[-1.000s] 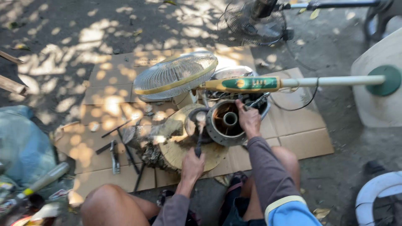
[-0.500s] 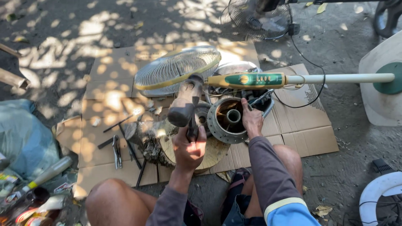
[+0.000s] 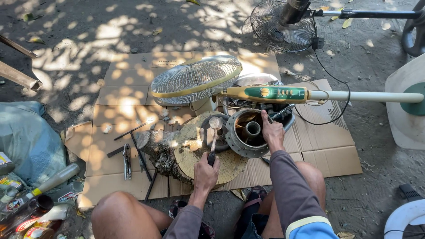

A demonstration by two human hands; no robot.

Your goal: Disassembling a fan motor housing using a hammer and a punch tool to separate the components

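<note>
You sit on flattened cardboard (image 3: 133, 88) before a log stump (image 3: 186, 155) on which a round metal motor housing (image 3: 248, 132) rests. Your right hand (image 3: 272, 132) grips its rim, steadying it. Your left hand (image 3: 206, 170) is clamped on a hammer (image 3: 213, 137), head raised. You seem mid-hammering; the next blow needs careful aim.

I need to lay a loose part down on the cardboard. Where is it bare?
Bare cardboard lies left of the fan guard, and right of the right hand. Crowded: around the log, tools and motor housing.
</note>
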